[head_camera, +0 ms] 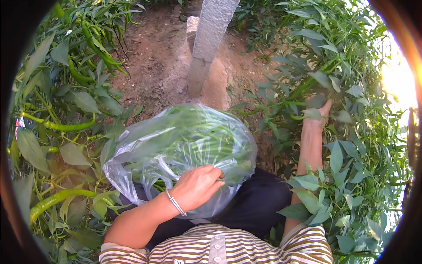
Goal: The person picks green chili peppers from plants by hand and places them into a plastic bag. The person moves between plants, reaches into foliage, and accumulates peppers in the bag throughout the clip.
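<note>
A clear plastic bag (132,165) full of long green chili peppers (211,142) sits against my dark-trousered lap. My left hand (199,186), with a silver bangle at its wrist, is closed on the near edge of the bag. On the other side, my right hand (324,109) reaches in among the pepper plants (356,132). Leaves hide most of its fingers, so whether they grip anything is not visible. Close by that hand, a green chili pepper (298,117) hangs under the foliage.
Beyond the bag, a grey concrete post (211,39) rises from the bare soil (148,59). Pepper plants (75,102) line the left side, with a large curved chili pepper (62,198) hanging near my left elbow. Bright sunlight glares at the far right.
</note>
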A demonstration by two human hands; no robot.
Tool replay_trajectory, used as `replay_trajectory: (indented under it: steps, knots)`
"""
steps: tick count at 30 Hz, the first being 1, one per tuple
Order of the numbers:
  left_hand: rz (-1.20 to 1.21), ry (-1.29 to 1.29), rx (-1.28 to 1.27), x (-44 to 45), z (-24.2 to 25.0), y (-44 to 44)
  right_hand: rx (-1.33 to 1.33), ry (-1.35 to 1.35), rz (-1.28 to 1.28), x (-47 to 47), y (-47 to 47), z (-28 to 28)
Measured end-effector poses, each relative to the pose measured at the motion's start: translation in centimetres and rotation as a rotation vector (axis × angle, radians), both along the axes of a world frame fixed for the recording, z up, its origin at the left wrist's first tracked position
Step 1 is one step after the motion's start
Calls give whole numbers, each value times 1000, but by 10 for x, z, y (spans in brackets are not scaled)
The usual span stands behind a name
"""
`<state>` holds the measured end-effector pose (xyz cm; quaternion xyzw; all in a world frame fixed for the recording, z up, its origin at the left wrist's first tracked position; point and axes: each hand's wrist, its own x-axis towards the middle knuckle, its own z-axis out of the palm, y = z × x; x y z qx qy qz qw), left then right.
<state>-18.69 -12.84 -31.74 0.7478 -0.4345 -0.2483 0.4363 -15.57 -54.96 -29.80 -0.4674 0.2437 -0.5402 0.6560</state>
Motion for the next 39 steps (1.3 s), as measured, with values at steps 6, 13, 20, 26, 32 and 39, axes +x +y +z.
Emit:
replay_trajectory:
  steps: [6, 13, 20, 26, 32, 39]
  knots:
    - [-54, -50, -7, -8, 3, 1, -40, 216, -9, -26, 12, -2]
    - [-59, -77, 17, -17, 5, 11, -262, 155, 13, -42, 28, -10]
    - [-78, -90, 53, -19, 2, 14, 101, 34, 597, -48, -7, -15]
    - [-126, -101, 77, -22, 0, 15, 31, 16, 827, -38, -14, -3]
    - [-142, -143, 116, -21, 0, 14, -206, 395, 458, -41, -3, 23]
    - [-144, -140, 134, -22, 1, 13, -173, 406, 373, -44, -19, 15]
